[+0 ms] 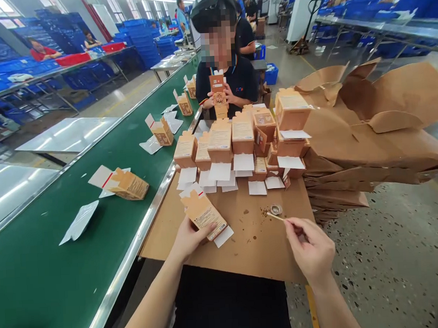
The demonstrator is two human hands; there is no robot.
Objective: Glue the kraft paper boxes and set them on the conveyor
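My left hand (189,239) grips a small tan carton (204,215) with open white flaps, held just above a brown cardboard sheet (244,250) on my lap. My right hand (310,249) pinches a thin wooden stick (275,217) whose tip points toward a small round metal cap (276,209) lying on the sheet among brown crumbs. Behind them stands a stack of several similar open cartons (243,139) with white flaps hanging down.
A green conveyor belt (64,267) runs along my left, carrying several cartons (128,184) and white pouches (80,222). A person (233,71) sits opposite holding a carton. Flattened brown cardboard (377,123) is piled at the right. Blue crates line the background.
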